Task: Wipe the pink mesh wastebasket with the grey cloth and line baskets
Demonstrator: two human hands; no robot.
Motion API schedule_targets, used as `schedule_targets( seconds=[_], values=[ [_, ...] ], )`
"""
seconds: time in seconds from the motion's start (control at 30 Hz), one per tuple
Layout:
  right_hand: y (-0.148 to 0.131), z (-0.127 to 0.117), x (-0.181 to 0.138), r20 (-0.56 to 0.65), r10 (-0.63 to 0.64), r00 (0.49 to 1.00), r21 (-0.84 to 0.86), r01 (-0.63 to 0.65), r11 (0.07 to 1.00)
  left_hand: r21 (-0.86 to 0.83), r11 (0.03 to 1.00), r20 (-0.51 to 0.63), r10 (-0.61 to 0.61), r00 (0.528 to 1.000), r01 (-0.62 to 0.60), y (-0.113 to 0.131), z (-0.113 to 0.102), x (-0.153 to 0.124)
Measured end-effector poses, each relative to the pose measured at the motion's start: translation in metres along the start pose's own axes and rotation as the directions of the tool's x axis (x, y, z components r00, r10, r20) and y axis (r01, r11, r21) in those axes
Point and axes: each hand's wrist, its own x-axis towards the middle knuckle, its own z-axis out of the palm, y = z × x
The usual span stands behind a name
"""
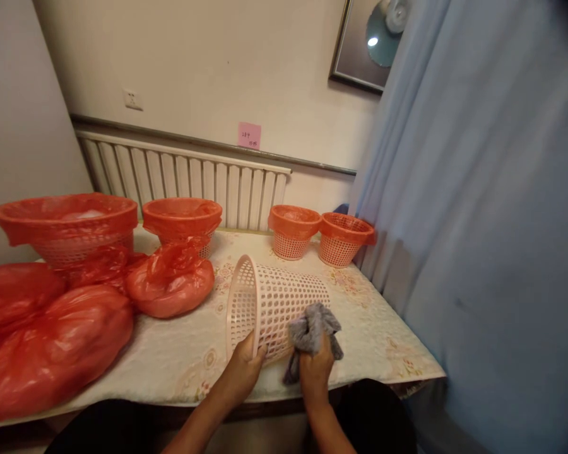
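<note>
A pale pink plastic wastebasket with a lattice of holes lies on its side near the table's front, its mouth turned to the left. My left hand grips the lower part of its rim, thumb on the outer wall. Bunched in my right hand is a grey cloth, pressed against the basket's side near the base. The cloth hides most of my right fingers, and one end hangs below the hand.
Wastebaskets lined with red bags stand along the back: a large one, a second, and two smaller ones. Knotted, filled red bags crowd the left. A blue curtain borders the right; a radiator lines the wall.
</note>
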Motion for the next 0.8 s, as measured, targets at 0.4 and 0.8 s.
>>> schedule_targets(
  seconds=[0.4, 0.8],
  values=[
    [-0.090, 0.012, 0.039, 0.250, -0.345, 0.905, 0.233, 0.289, 0.928, 0.012, 0.997, 0.073, 0.081, 0.994, -0.082, -0.011, -0.005, -0.008],
    [-0.120, 0.014, 0.080, 0.392, -0.281, 0.876, 0.133, 0.248, 0.960, -0.036, 0.999, 0.037, -0.009, 0.999, 0.010, -0.005, -0.006, -0.006]
  ],
)
